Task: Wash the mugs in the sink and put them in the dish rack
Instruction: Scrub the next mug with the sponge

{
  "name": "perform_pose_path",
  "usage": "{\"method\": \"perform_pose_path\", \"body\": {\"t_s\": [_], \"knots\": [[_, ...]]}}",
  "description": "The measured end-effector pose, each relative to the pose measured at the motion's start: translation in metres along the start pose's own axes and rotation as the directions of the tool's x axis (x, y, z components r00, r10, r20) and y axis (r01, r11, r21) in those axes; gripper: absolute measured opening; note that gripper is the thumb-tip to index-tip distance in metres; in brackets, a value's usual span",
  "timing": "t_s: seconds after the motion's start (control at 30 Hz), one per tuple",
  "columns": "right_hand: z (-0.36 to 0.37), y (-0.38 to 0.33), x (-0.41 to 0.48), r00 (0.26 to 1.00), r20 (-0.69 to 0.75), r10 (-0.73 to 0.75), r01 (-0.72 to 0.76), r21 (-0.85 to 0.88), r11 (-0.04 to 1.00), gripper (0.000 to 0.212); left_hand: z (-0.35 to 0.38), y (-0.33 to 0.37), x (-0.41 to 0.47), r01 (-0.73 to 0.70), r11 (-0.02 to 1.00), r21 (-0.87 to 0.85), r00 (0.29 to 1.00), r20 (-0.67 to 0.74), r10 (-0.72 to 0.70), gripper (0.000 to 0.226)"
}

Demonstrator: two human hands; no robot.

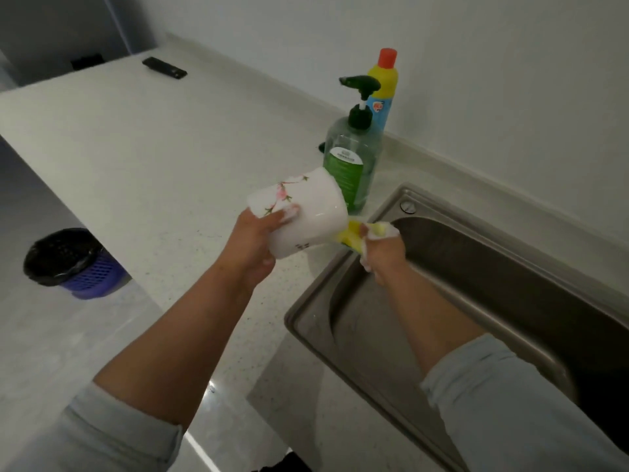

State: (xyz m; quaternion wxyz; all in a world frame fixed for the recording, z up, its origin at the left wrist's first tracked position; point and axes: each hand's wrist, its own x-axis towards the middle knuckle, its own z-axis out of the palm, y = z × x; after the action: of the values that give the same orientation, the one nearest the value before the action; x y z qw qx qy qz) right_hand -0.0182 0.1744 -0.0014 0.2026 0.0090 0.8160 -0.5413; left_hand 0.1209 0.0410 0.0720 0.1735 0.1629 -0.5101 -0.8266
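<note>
right now my left hand (pixel 253 243) grips the mug (pixel 299 216) tilted, mouth toward the sink (pixel 476 267). my right hand (pixel 383 248) pinches the sponge (pixel 354 233) at that mouth, ready to scrub.

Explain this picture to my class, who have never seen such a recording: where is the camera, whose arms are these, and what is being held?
There is no machine here. A person wears one camera on the head, and it looks down at their own arms. The left hand grips a white flowered mug, tipped on its side above the counter. The right hand holds a soapy yellow sponge against one end of the mug, over the steel sink. Behind them stand a green soap bottle and a yellow-and-blue bottle. A small black object lies far back on the counter. A purple bin sits on the floor.
</note>
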Motion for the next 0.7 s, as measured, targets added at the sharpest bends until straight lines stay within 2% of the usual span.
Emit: {"method": "perform_pose_path", "body": {"t_s": [0.07, 0.17, 0.3, 0.37, 0.43, 0.47, 0.57, 0.63, 0.7], "knots": [[0.012, -0.001, 0.004, 1.000, -0.004, 0.022, -0.022, -0.085, 0.996, 0.031, -0.003, 0.001, 0.000, 0.010, 1.000, -0.022, 1.000, -0.022, -0.011, 0.063], [0.027, -0.006, 0.004, 0.999, 0.034, 0.006, -0.006, 0.020, 1.000, 0.017, -0.009, 0.003, 0.002, 0.019, 0.999, -0.045, 0.999, -0.030, -0.020, 0.063], [0.034, -0.009, 0.005, 0.998, 0.066, 0.025, -0.023, -0.023, 0.999, 0.012, -0.018, 0.001, 0.007, 0.034, 0.998, -0.051, 0.999, -0.029, -0.035, 0.056], [0.031, -0.004, 0.010, 0.997, 0.071, -0.019, 0.029, -0.142, 0.989, 0.018, -0.020, -0.001, 0.009, 0.048, 0.997, -0.060, 0.998, -0.029, -0.050, 0.057], [0.023, 0.001, 0.015, 0.996, 0.002, -0.091, 0.085, -0.354, 0.931, 0.026, -0.017, -0.003, 0.013, 0.062, 0.995, -0.073, 0.997, -0.037, -0.065, 0.056], [0.021, 0.004, 0.016, 0.993, -0.026, -0.113, 0.095, -0.383, 0.919, 0.026, -0.014, -0.004, 0.014, 0.065, 0.995, -0.070, 0.997, -0.030, -0.067, 0.054], [0.011, 0.009, 0.019, 0.995, -0.064, -0.078, 0.059, -0.264, 0.963, 0.021, -0.006, -0.007, 0.018, 0.068, 0.997, -0.028, 0.998, 0.001, -0.068, 0.051], [0.004, 0.011, 0.017, 0.999, -0.032, 0.033, -0.034, -0.022, 0.999, 0.013, 0.001, -0.008, 0.020, 0.077, 0.997, 0.003, 0.997, 0.011, -0.077, 0.051], [-0.004, 0.013, 0.009, 0.997, 0.001, 0.073, -0.071, 0.230, 0.971, 0.019, 0.012, -0.013, 0.021, 0.097, 0.995, 0.038, 0.995, 0.004, -0.097, 0.049]]}}
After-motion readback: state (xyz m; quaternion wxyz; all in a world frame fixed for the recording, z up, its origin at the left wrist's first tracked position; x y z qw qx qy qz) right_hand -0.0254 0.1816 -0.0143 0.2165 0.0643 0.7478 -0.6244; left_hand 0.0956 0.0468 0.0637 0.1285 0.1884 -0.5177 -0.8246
